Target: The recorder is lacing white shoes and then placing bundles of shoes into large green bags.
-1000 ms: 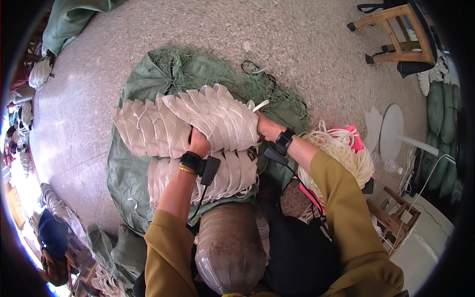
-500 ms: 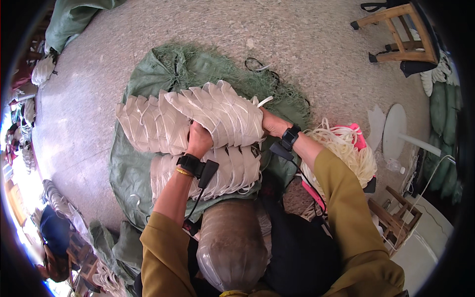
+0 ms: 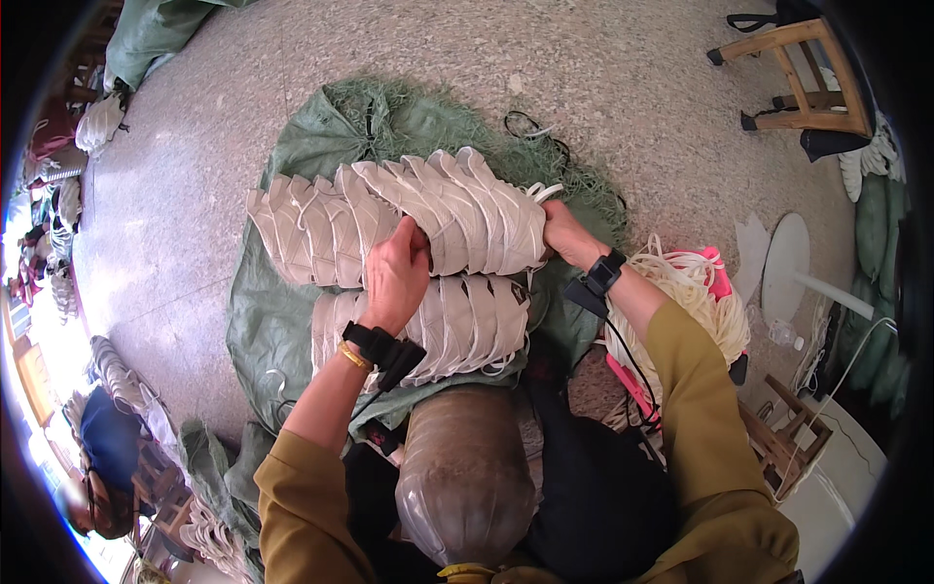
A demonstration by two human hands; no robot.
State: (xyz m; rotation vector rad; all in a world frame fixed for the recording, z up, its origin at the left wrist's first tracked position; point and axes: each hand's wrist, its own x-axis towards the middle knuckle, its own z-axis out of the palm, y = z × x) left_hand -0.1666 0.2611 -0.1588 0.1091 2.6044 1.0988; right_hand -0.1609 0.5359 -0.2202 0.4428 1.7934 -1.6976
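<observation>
Two rows of nested off-white shoe uppers lie on a spread green woven sack. My left hand is closed at the near edge of the far row of shoe uppers, about its middle, fingertips tucked partly out of sight. At that row's right end my right hand grips the last shoe upper, next to a loop of white lace; some of its fingers are hidden. The near row of shoe uppers sits below, partly covered by my left hand and wrist.
A heap of cream laces with pink pieces lies right of my right forearm. Close to me stands a rounded, plastic-wrapped bundle. A wooden stool is at the far right, a white round-based stand below it.
The right-hand group of shoe uppers, raised and overlapping the left-hand group before, has come down more in line with it. Both hands moved with it, and the whole view shifted slightly.
</observation>
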